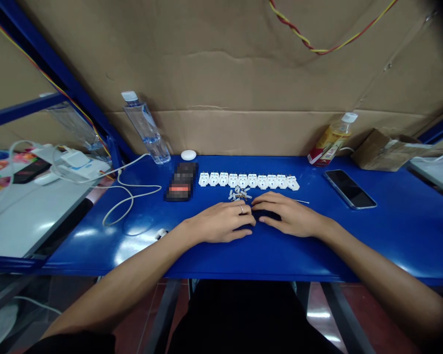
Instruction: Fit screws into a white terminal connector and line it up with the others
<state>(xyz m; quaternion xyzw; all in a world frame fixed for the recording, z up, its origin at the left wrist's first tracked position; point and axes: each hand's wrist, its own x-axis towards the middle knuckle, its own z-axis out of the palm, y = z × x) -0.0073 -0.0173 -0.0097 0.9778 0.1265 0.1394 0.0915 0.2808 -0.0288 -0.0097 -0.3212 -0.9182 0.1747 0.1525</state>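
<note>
Both my hands rest on the blue table [391,231], fingertips meeting near its middle. My left hand [221,222] lies palm down with a ring on one finger, its fingers curled slightly. My right hand [290,215] lies flat, fingers stretched toward the left hand. Between the fingertips sits a dark object [262,215] I cannot make out. Just beyond them lies a small heap of metal screws and pins [239,194]. Behind that runs a row of several white plug parts [249,180]. A thin metal pin [301,201] lies beside my right hand.
A black phone [349,189] lies at the right, a dark box [181,182] at the left. Two bottles [146,127] [332,138] stand by the cardboard wall, with a white puck [188,155] and a cardboard box [382,150]. White cables and chargers [77,164] crowd the left.
</note>
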